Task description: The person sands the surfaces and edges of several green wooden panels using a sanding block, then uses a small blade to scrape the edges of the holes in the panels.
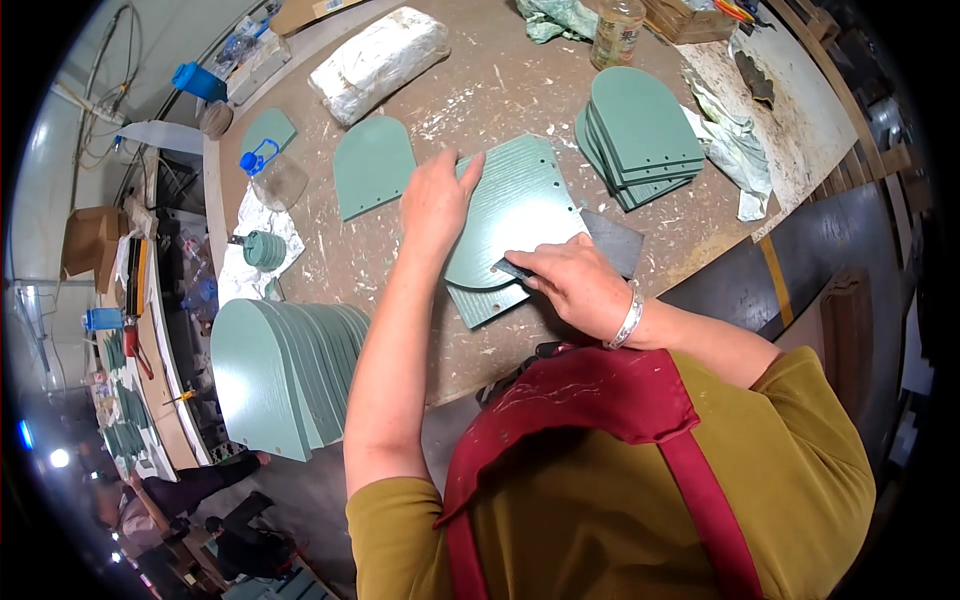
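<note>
In front of me lies a light green wood-grain panel (515, 205) with a rounded end toward me and small holes along its far edges. My left hand (437, 200) grips its left edge, thumb on top, the other fingers partly hidden. At the rounded near edge, my right hand (580, 285) pinches a small dark flat piece (513, 268) against the panel; its kind I cannot make out. Another green panel (480, 308) shows from underneath. Beside my right hand is a dark grey flat sheet (617, 243), partly covered by the panel and my hand.
Arch-shaped green panels are stacked (645, 120) at the right; a row of more (285, 375) stands at the table's left edge. Farther back are a single panel (375, 165), a white wrapped bundle (380, 62), a blue-capped bottle (278, 180) and a jar (617, 35).
</note>
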Available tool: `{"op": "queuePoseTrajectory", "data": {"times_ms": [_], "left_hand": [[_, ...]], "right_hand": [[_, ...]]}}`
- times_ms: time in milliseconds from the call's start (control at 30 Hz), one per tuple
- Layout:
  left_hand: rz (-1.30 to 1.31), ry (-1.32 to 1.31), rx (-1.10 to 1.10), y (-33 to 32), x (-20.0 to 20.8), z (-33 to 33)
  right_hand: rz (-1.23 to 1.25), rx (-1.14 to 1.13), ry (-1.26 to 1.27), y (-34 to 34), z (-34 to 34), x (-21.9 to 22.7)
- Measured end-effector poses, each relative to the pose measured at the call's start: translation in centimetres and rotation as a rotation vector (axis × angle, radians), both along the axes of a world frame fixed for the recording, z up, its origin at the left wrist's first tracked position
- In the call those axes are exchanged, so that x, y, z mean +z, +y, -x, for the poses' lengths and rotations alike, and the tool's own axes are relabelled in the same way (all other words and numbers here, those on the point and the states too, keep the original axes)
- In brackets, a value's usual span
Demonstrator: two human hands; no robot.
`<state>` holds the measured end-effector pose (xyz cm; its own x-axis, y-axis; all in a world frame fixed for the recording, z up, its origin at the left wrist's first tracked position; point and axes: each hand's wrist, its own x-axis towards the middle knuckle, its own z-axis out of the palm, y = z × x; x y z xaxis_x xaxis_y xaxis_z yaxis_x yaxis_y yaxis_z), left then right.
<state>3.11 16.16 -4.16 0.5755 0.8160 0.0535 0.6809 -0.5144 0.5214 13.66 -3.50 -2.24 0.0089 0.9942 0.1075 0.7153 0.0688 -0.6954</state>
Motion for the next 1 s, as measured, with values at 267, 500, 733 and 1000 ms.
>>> {"op": "queuePoseTrajectory", "data": {"times_ms": [267, 500, 733, 1000], "left_hand": [[0.021, -0.004, -0.002, 0.1, 0.3, 0.0], [-0.031, -0.064, -0.010, 0.1, -0.3, 0.2], [0.037, 0.008, 0.024, 0.0, 0.0, 0.0], [0.045, 0.032, 0.028, -0.1, 0.5, -0.1]], "right_hand": [[0.044, 0.012, 0.042, -0.2, 0.1, 0.3], [0.071, 0.052, 0.112, -0.4, -0.1, 0.4], [-0.001, -0.018, 0.052, 0.0, -0.3, 0.3], [-0.065, 0.024, 0.046, -0.2, -0.3, -0.6]]}}
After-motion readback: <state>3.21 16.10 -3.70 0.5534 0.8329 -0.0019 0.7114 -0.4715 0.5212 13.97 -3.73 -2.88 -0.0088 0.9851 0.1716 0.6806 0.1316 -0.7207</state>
